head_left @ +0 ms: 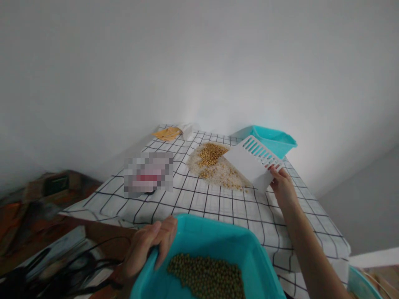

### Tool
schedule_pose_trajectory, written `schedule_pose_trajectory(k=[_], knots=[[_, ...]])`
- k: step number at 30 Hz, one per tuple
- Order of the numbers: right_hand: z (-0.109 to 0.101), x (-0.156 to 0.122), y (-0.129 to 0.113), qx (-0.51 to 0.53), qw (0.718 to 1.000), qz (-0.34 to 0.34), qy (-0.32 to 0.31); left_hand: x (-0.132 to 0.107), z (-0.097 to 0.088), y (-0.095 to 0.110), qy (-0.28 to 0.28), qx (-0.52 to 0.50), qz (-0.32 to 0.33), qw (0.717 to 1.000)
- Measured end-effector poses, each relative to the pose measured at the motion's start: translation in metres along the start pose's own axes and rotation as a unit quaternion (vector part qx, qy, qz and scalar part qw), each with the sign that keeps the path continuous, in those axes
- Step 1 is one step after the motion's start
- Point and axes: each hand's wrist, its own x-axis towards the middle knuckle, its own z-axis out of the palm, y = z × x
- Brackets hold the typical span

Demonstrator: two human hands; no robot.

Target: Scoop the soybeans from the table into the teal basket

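My left hand [152, 238] is closed over the left rim of a turquoise basin [215, 226] at the table's front edge. Inside that basin lie many round greenish-brown beans [205, 276]. With my right hand [283, 182] I grip a white plastic board [249, 166] by its corner; a row of slots runs along its upper side. The board is tilted, its left corner beside a heap of yellow beans [213, 153]. Pale grains [218, 172] like rice are spread under and around those beans on the table.
A white checked cloth [199, 203] covers the table. Behind the board stands a second turquoise basin [271, 139]. A yellow cloth-like item [168, 133] lies at the back left, and a blurred-out object [149, 174] nearer. Black cables [90, 261] and boxes are at lower left.
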Motion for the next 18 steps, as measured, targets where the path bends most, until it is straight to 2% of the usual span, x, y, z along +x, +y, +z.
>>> schedule_pose_trajectory(k=[4,6,12,18], knots=[[0.005,-0.005,-0.001,-0.014,0.999,-0.005,-0.053,-0.002,-0.003,-0.002,-0.026,0.013,-0.007,1.000],[0.007,-0.006,-0.001,-0.016,0.998,-0.011,-0.056,-0.002,-0.005,-0.003,-0.032,0.013,-0.009,0.999],[0.004,-0.001,0.001,0.012,0.999,-0.038,0.014,-0.001,-0.007,-0.006,-0.039,0.031,-0.004,0.999],[-0.003,0.001,0.004,0.029,0.998,-0.011,0.055,0.000,-0.007,-0.005,-0.034,0.043,0.010,0.998]])
